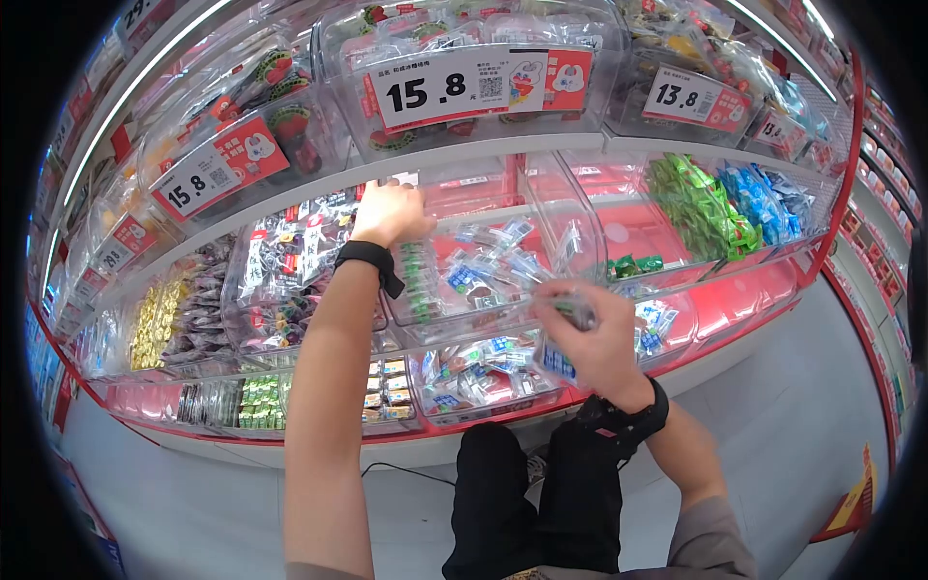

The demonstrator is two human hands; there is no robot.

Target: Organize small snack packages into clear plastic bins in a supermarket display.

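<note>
My left hand (391, 212) reaches up to just under the shelf edge, its fingers curled at what looks like the raised clear lid (464, 198) of a bin; the exact grip is partly hidden. Below it, the clear bin (440, 333) holds loose small packets (488, 266) in clear and blue wrapping, with a row of green packets (416, 280) along its left side. In front of that bin, my right hand (594, 338) is closed on several small clear-and-blue packets (555, 360). Motion blurs its fingertips and part of the packets.
Price signs (440, 89) and full clear bins line the shelf above. Green bags (691, 208) and blue bags (764, 208) stand to the right. Gold-wrapped sweets (155, 324) sit at the left. A lower row of bins (493, 411) runs near my knees.
</note>
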